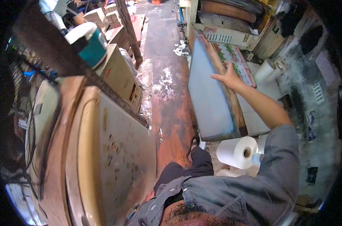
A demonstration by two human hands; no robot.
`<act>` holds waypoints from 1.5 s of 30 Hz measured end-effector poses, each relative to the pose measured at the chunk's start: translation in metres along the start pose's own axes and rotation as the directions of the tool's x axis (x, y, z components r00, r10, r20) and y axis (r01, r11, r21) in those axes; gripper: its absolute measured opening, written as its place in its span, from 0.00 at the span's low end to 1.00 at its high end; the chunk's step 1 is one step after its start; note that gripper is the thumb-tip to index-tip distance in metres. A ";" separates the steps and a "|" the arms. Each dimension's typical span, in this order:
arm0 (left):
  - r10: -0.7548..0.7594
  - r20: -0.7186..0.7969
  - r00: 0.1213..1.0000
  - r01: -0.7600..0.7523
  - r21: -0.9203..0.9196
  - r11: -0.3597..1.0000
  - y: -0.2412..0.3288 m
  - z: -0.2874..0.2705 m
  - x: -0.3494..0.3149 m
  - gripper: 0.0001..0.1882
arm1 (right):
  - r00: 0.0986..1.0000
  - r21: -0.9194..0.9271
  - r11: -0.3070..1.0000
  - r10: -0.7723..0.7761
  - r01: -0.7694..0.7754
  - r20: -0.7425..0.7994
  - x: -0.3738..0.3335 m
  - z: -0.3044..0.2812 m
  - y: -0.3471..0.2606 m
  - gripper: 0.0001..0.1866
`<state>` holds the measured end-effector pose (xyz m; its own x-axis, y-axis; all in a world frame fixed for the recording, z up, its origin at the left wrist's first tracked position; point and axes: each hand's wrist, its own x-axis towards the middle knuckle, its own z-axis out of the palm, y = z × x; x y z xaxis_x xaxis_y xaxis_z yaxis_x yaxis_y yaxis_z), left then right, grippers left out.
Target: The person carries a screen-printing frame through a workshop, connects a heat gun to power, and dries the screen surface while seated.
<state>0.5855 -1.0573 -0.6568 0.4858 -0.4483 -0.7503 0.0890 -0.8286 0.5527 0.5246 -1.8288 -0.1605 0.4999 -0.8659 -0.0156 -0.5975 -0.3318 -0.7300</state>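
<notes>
My right hand (228, 78) grips the upper edge of a large wooden frame (212, 90) with a pale blue sheet or mesh stretched across it. The thumb lies toward the blue face; the other fingers go over the wooden edge and are partly hidden. The frame stands tilted on its long side, right of the walkway. Behind it, a board with a colourful print (235, 62) leans or lies near the machine. Of my left hand, only a small patch of skin (150, 195) may show beside my shirt; its fingers are hidden.
White film rolls (237, 152) lie by my right side, and another roll (267, 69) stands farther right. A machine with rollers (231, 11) is at the far right. Stacked panels (122, 162) stand close on my left, with a cardboard box (122, 77) and a post beyond. A stained walkway (167, 71) runs ahead.
</notes>
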 end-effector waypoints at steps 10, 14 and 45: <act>-0.119 0.025 0.993 0.122 -0.182 0.976 0.382 -0.079 0.031 0.30 | 0.985 -0.019 1.000 0.004 0.000 0.174 0.180 0.049 0.044 0.58; -0.285 -0.067 0.956 0.199 -0.566 0.800 0.437 -0.090 0.073 0.28 | 0.961 -0.087 0.996 -0.007 0.032 0.277 0.259 0.063 0.045 0.56; -0.119 -0.286 0.951 0.047 -0.245 0.968 0.895 -0.354 0.470 0.26 | 0.873 -0.075 0.986 -0.098 0.152 0.478 0.897 0.233 -0.110 0.44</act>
<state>1.2009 -1.8906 -0.3868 0.7001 -0.2318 -0.6754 0.3224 -0.7413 0.5887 1.1851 -2.4822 -0.2529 0.7947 -0.5441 -0.2690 -0.5601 -0.4865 -0.6706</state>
